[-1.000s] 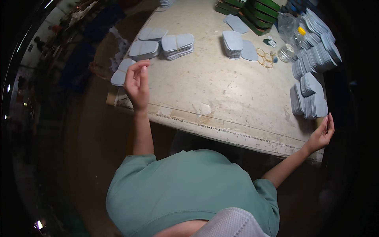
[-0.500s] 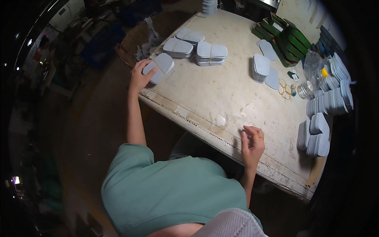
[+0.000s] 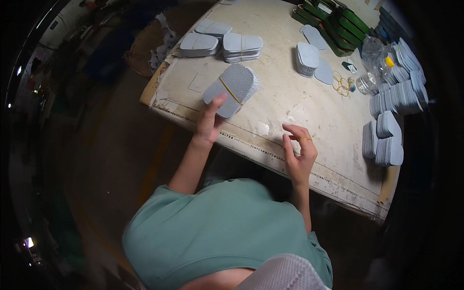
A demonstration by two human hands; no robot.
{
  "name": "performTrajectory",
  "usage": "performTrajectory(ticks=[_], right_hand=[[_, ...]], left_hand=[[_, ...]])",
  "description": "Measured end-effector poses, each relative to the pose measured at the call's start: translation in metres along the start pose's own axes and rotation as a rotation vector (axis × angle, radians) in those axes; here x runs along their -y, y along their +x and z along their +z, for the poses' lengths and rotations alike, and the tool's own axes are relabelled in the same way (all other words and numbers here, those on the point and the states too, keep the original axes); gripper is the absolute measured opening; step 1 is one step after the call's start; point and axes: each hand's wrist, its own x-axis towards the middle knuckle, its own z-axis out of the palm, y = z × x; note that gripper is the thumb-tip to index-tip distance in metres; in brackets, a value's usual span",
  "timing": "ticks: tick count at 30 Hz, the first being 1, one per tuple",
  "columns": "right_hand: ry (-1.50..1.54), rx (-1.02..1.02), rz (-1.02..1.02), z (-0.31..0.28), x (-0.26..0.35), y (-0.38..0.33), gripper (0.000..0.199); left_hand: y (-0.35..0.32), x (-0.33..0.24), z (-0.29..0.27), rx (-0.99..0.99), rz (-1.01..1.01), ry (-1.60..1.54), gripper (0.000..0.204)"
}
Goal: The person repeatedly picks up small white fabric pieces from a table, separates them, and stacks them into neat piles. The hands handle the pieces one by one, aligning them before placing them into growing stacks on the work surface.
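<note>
Clasps in the left hand (image 3: 209,126) a thick bundle of pale grey, round-cornered flat pads (image 3: 235,81), with the thumb on the top face and the other fingers hidden beneath; cannot tell how far spread. Holds nothing visible in the right hand (image 3: 300,153), half open, with curled fingers, a modest gap between thumb and forefinger facing nine o'clock, and a thin yellow loop (image 3: 305,138) around one finger. Has the bundle over the near left part of a scuffed off-white worktop (image 3: 275,92), with the right hand between four and five o'clock from it; cannot tell whether touching the surface. Points the bundle's long axis from between seven and eight o'clock to between one and two, with a narrow yellow elastic band (image 3: 231,91) strapped across the width. Shows, from the bundle, three similar grey stacks (image 3: 199,42) between eleven and one o'clock, a neat upright grey stack (image 3: 307,52) just past two, and loose yellow rubber rings (image 3: 338,92) at three.
</note>
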Motion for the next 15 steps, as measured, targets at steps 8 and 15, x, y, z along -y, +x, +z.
performTrajectory(ticks=[8,15], right_hand=[[-0.489,-0.391,-0.351,0.013,0.001,0.009,0.030],[0.053,-0.122,-0.133,-0.025,0.004,0.014,0.010]], left_hand=[[-0.025,0.049,0.077,0.174,-0.296,-0.186,0.049],[-0.028,0.058,0.087,0.209,-0.308,-0.057,0.049]])
